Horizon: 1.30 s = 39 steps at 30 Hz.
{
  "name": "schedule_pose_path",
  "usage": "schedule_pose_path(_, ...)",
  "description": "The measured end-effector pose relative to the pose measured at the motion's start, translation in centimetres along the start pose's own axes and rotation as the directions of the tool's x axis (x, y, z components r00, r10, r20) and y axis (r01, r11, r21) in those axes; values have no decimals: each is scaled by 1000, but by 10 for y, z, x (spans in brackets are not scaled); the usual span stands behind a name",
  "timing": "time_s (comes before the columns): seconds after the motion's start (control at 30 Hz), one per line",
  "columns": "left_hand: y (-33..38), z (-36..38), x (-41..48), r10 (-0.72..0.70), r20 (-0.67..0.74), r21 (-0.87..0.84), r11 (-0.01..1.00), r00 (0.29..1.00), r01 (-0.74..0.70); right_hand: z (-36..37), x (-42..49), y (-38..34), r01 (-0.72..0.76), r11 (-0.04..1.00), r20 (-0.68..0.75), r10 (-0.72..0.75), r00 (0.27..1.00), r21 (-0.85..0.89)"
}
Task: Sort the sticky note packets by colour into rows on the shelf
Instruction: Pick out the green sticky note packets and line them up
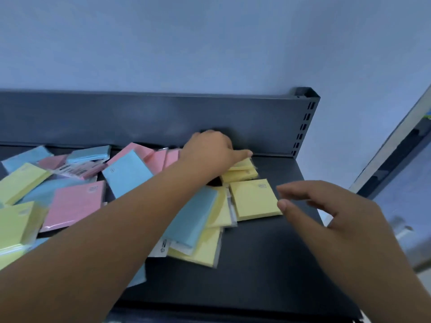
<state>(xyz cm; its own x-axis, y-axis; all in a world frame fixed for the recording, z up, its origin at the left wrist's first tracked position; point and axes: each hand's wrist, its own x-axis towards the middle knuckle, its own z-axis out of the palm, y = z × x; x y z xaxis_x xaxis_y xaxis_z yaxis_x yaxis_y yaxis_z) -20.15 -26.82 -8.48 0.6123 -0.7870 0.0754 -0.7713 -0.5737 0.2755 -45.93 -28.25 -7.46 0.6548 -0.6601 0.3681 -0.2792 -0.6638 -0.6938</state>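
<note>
Head view, the only view. A dark grey metal shelf stands against a blue wall, with a back panel and a slotted upright at 2 o'clock. Writing: small printed marks sit in some packet corners, and a barcode label lies in the heap at 9 o'clock; none of it is legible. Count, as far as overlaps allow: at least five pink packets, at least five blue packets and at least eight yellow packets; exact totals cannot be told. The mixed heap covers the shelf from 7 to 10 o'clock, and several yellow ones are gathered right of centre. The left hand reaches across the heap to the back panel, forefinger straight and lying over a small yellow stack at its 4 o'clock. Its other fingers are hidden, so a grip cannot be told. A single yellow packet lies flat just in front of that stack. The right hand, at 4 o'clock, holds nothing, its fingers spread and loosely bent. Its thumb tip is at that packet's right edge; contact cannot be told.
</note>
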Motion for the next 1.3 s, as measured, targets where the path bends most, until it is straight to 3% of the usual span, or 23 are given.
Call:
schedule_pose_path(0.17, 8, -3, -3, -71, -148, -167, 985, 986, 45, -10, -6, 7, -13, 999, 43, 12, 999, 32)
schedule_pose_path(0.27, 8, -8, -10, -88, -169, -271, 962, 982, 40, -12, -7, 6, -43, 998, 30, 41, 999, 46)
schedule_pose_path(0.4, 7, -17, -32, 19, -268, -391, 912, 963, -127, -9, -6, 3, -177, 968, -19, 184, 983, 178)
schedule_pose_path(0.47, 7, -27, -52, 174, -375, -395, 859, 911, -327, -4, -3, -5, -270, 907, -35, 297, 954, 322)
schedule_pose_path(0.57, 5, -44, -87, 406, -486, -288, 762, 774, -580, 7, 4, -26, -392, 717, 38, 456, 889, 577)
schedule_pose_path(0.63, -3, -55, -107, 479, -494, -258, 716, 726, -648, 17, 8, -41, -431, 644, 94, 489, 867, 632)
schedule_pose_path(0.83, -68, -78, -149, 638, -495, -134, 615, 590, -777, 74, 3, -96, -434, 598, 154, 461, 874, 674)
schedule_pose_path(0.97, -133, -84, -175, 526, -565, -132, 703, 636, -699, 125, -7, -146, -414, 581, 137, 459, 878, 701)
schedule_pose_path(1.07, -189, -97, -200, 245, -604, -316, 800, 758, -510, 165, -16, -187, -389, 541, 123, 462, 879, 746)
schedule_pose_path(1.17, -237, -112, -228, -74, -443, -664, 697, 894, -271, 197, -25, -225, -367, 471, 135, 455, 880, 802)
schedule_pose_path(1.23, -265, -120, -241, -156, -332, -791, 583, 930, -184, 218, -28, -247, -368, 431, 158, 449, 879, 824)
schedule_pose_path(1.3, -290, -125, -249, -183, -297, -832, 531, 937, -160, 236, -29, -266, -377, 416, 192, 422, 886, 827)
